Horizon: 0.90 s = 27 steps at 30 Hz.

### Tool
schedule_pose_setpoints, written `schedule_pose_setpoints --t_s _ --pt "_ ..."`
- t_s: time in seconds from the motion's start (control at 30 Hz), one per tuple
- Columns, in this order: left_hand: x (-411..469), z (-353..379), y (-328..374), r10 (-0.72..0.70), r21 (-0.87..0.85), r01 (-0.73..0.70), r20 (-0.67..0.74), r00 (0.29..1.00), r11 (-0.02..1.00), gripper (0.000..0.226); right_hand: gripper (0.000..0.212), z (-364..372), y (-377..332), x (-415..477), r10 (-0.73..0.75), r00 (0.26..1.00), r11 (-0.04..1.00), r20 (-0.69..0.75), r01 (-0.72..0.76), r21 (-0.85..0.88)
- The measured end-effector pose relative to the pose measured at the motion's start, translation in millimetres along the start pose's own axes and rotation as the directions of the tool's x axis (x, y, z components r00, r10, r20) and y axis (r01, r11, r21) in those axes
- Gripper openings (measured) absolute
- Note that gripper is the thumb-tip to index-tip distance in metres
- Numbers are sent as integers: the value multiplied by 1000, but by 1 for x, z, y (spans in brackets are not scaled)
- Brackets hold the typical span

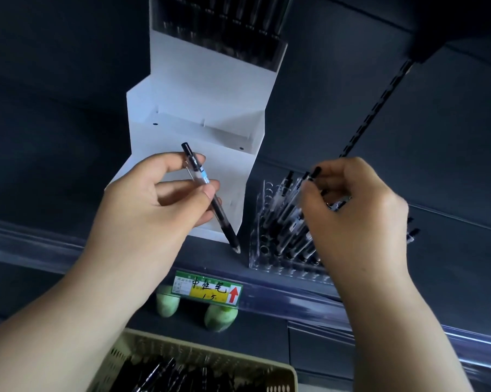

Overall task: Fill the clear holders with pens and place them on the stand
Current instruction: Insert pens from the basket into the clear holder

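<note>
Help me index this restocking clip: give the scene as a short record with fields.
left hand: holds a clear-barrelled black-ink pen, tip down
right hand: grips a black-topped pen standing in the rack
holder: clear plastic rack on the dark shelf, right of the stand, partly filled
stand: white stepped plastic stand; its top step carries a filled clear holder
supply: beige perforated basket with more pens, below

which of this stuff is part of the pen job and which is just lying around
Job: left hand with pen, right hand with second pen, clear holder, stand, basket of pens.
Lying about: price tag, two green things below.
</note>
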<state>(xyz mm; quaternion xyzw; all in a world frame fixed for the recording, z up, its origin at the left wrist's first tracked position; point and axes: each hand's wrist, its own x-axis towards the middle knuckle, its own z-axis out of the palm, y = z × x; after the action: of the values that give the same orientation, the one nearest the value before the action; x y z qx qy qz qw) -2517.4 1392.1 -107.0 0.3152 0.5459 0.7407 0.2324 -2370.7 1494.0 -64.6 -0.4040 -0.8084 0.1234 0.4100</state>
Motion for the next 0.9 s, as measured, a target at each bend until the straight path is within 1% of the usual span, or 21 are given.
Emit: schedule_pose_setpoints --t_s 0.17,0.27,0.4,0.53,0.63,0.7,0.83,0.9 --pt "0 -2 -1 11 56 -11 -1 1000 998 22 12 3 0 0 18 1000 1000 19 -18 -13" --pt "0 -4 -1 23 85 -23 2 1000 996 24 15 6 2 -2 -8 1000 999 19 9 -44" --pt "-1 -5 -1 23 86 -23 4 1000 996 22 25 8 5 -4 -72 997 994 -16 70 -89" --pt "0 -6 -1 24 83 -23 -4 1000 996 22 18 9 10 -4 -171 984 976 -45 163 -148" --pt "1 -8 -2 19 81 -18 -14 1000 997 23 12 11 12 -5 -205 978 964 -45 193 -185" --pt "1 -8 -3 16 77 -14 -20 1000 997 23 12 11 12 -6 -214 976 961 -38 204 -189" --pt "0 -8 -4 25 70 -25 -1 1000 997 24 22 11 10 -5 -185 983 969 -10 181 -169" --pt "0 -6 -5 39 61 -40 10 999 997 25 22 10 10 -5 -193 981 965 -10 188 -183"
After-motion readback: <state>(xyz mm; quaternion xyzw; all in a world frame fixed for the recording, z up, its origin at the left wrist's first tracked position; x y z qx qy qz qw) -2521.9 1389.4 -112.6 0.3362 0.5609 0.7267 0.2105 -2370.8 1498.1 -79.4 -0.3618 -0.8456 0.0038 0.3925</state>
